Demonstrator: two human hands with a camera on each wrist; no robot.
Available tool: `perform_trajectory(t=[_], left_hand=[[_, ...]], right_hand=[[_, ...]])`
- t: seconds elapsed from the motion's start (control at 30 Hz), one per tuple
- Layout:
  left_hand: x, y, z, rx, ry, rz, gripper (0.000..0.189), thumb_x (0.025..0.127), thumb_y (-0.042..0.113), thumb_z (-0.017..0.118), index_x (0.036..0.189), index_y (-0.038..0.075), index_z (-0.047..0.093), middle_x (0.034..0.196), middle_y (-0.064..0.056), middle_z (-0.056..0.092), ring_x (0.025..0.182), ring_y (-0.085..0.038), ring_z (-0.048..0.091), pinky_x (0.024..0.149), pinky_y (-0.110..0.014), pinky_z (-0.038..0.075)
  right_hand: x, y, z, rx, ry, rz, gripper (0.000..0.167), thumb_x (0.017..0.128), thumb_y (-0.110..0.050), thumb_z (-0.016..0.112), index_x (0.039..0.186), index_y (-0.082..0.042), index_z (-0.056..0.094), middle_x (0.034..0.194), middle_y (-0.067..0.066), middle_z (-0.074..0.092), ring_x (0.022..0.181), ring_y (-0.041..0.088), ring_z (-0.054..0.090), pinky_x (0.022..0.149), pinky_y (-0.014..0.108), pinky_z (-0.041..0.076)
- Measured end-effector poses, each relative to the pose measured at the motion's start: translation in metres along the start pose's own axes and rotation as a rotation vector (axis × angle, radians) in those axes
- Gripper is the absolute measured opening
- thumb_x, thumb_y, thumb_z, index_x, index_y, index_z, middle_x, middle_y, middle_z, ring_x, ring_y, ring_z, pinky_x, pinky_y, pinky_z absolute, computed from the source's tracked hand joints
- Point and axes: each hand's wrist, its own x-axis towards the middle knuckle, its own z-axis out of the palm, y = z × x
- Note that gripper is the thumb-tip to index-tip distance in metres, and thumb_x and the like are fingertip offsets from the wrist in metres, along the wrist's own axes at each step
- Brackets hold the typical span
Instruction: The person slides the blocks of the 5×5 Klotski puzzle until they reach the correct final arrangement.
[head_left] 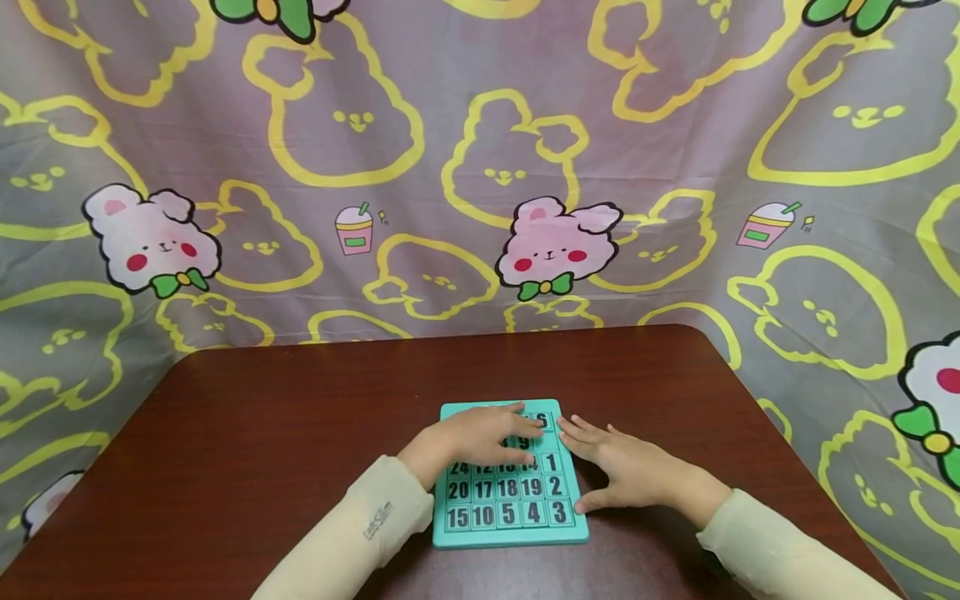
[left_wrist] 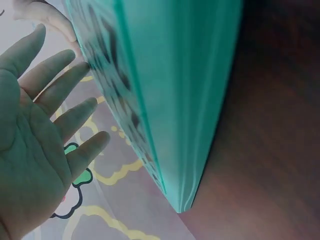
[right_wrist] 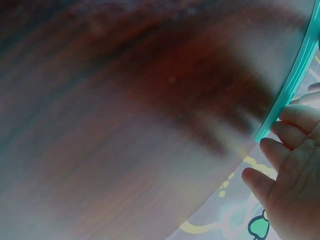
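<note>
A turquoise number slide puzzle (head_left: 510,539) lies flat on the table, its square tiles printed with black numbers. The bottom row reads 15, 10, 5, 4, 3, and a bare gap shows at the right end of the second row. Over the upper left tiles stretches my left hand (head_left: 480,435), fingers extended and hiding several numbers. In the left wrist view its spread fingers (left_wrist: 65,90) hover along the tile face. My right hand (head_left: 633,468) is at the puzzle's right edge, thumb low by the 3 tile, fingertips (right_wrist: 290,132) right at the rim.
The dark reddish-brown table (head_left: 300,425) has rounded far corners. Behind it and along the sides hangs a grey curtain (head_left: 420,192) with yellow outlines and cartoon rabbits. Pale sleeves (head_left: 352,525) cover both forearms.
</note>
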Motion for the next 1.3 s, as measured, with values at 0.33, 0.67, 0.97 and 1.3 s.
perform_trajectory(t=[0.33,0.67,0.97,1.3], left_hand=[[-0.01,0.006,0.002,0.012,0.061,0.079,0.048,0.101,0.036,0.057,0.145,0.018,0.053,0.148,0.005,0.053,0.147,-0.018,0.038,0.116,-0.036,0.038],[-0.011,0.018,0.007,-0.019,0.073,0.189,0.044,0.102,0.032,0.056,0.14,0.012,0.058,0.142,-0.001,0.059,0.133,-0.009,0.053,0.109,-0.026,0.044],[-0.009,0.026,0.013,-0.006,0.044,0.239,0.04,0.101,0.034,0.057,0.135,0.013,0.064,0.138,0.0,0.062,0.123,-0.004,0.06,0.102,-0.02,0.047],[-0.007,0.025,0.015,-0.025,0.008,0.243,0.041,0.101,0.037,0.055,0.134,0.013,0.064,0.137,-0.001,0.063,0.117,-0.003,0.063,0.098,-0.017,0.049]], right_hand=[[-0.001,0.002,0.0,0.007,0.01,-0.004,0.1,0.081,-0.068,0.065,0.155,-0.009,0.033,0.166,0.007,0.021,0.153,0.035,0.018,0.111,0.071,0.025],[0.0,0.003,0.0,0.009,0.008,-0.009,0.1,0.081,-0.068,0.065,0.155,-0.008,0.034,0.166,0.007,0.02,0.153,0.035,0.018,0.111,0.072,0.025],[0.0,0.002,0.002,0.001,0.017,-0.012,0.1,0.081,-0.067,0.066,0.154,-0.007,0.035,0.166,0.008,0.023,0.153,0.036,0.019,0.111,0.071,0.025],[0.0,0.001,0.001,-0.006,0.007,-0.008,0.1,0.081,-0.067,0.066,0.154,-0.007,0.035,0.166,0.008,0.022,0.153,0.035,0.019,0.111,0.071,0.026]])
